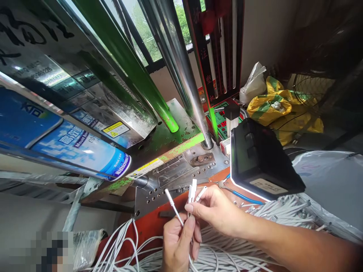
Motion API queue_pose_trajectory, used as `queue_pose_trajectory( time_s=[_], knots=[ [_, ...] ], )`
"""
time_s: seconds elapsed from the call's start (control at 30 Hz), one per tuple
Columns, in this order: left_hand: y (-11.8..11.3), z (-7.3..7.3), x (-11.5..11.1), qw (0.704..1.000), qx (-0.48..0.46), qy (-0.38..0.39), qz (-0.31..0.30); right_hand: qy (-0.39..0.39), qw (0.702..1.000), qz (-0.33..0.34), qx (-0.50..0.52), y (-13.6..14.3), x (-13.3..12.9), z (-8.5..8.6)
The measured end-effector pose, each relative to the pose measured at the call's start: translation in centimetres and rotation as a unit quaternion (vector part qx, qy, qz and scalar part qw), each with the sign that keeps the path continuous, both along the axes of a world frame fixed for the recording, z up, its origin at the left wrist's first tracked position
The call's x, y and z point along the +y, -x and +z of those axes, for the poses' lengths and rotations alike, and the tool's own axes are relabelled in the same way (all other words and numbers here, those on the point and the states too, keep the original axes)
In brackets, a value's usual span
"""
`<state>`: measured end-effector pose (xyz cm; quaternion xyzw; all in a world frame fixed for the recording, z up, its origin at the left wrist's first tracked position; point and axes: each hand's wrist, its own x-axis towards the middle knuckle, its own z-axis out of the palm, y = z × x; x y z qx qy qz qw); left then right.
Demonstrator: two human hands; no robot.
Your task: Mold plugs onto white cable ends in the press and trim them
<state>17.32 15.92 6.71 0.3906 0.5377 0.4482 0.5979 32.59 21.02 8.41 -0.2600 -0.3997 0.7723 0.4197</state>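
Observation:
My left hand (pixel 180 241) is closed on a white cable (pixel 177 214), whose slim connector end sticks up to the left. Just above and to the right, my right hand (pixel 219 209) pinches white connectors (pixel 192 190) between thumb and fingers, with another slim white plug (pixel 201 193) beside them. The two hands nearly touch, and the fingers partly hide where the cables run. Many white cables (pixel 224 257) lie beneath both hands.
A metal machine plate (pixel 181 172) is ahead, with steel and green columns rising from it. Blue-handled pliers (pixel 244 196) lie behind my right wrist, near a black box (pixel 263 162). A blue spray can (pixel 93 151) is at left, yellow bags (pixel 300 117) at back right.

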Motion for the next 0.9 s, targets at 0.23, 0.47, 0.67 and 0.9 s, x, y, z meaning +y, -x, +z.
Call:
queue_pose_trajectory(
  time_s=[0.23,0.47,0.67,0.9],
  knots=[
    [-0.24,0.25,0.03,0.998,0.037,-0.036,0.047,-0.072,0.992,-0.063,-0.088,-0.60,0.30,0.50],
    [-0.40,0.57,0.03,0.994,0.032,-0.054,0.088,-0.057,0.987,-0.086,-0.124,-0.68,0.32,0.28],
    [-0.44,0.75,-0.02,0.991,0.051,-0.074,0.100,-0.051,0.981,-0.093,-0.164,-0.56,0.18,0.12],
    [-0.65,0.97,-0.09,0.992,0.038,-0.062,0.107,-0.065,0.984,-0.105,-0.128,-0.58,0.12,0.54]
  ],
)
